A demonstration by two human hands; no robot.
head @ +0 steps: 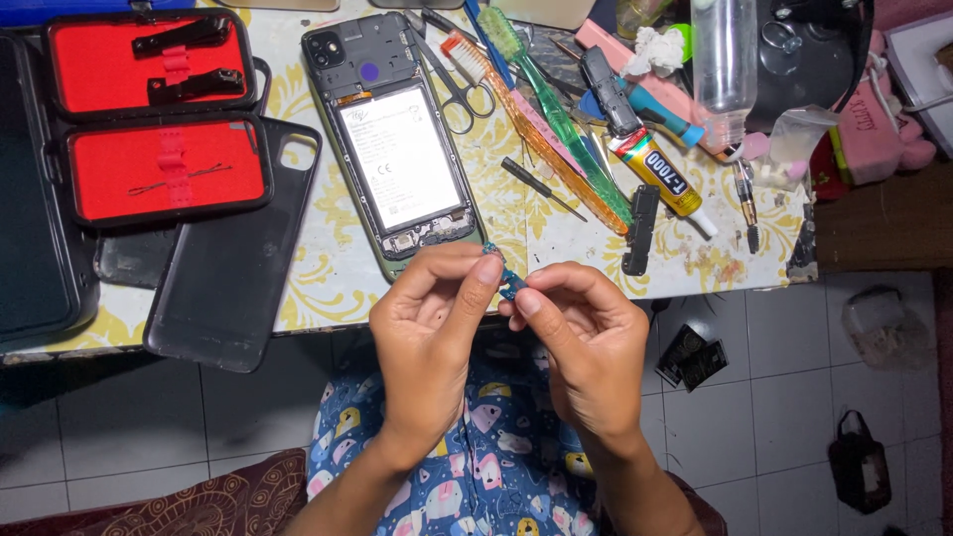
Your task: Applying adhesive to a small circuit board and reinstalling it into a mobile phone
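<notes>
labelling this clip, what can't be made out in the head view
- Small blue part: mostly covered by the fingertips of the left hand and right hand, too small to identify.
- Clear bottle: top cut off by the frame edge.
- Dark case at left: cut by the frame edge.

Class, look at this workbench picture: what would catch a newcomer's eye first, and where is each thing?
At the table's near edge, the left hand and right hand pinch a small blue part between their fingertips. Just beyond them lies an opened phone with its back off and its battery showing. At upper left, an open case with a bright red lining stands out.
</notes>
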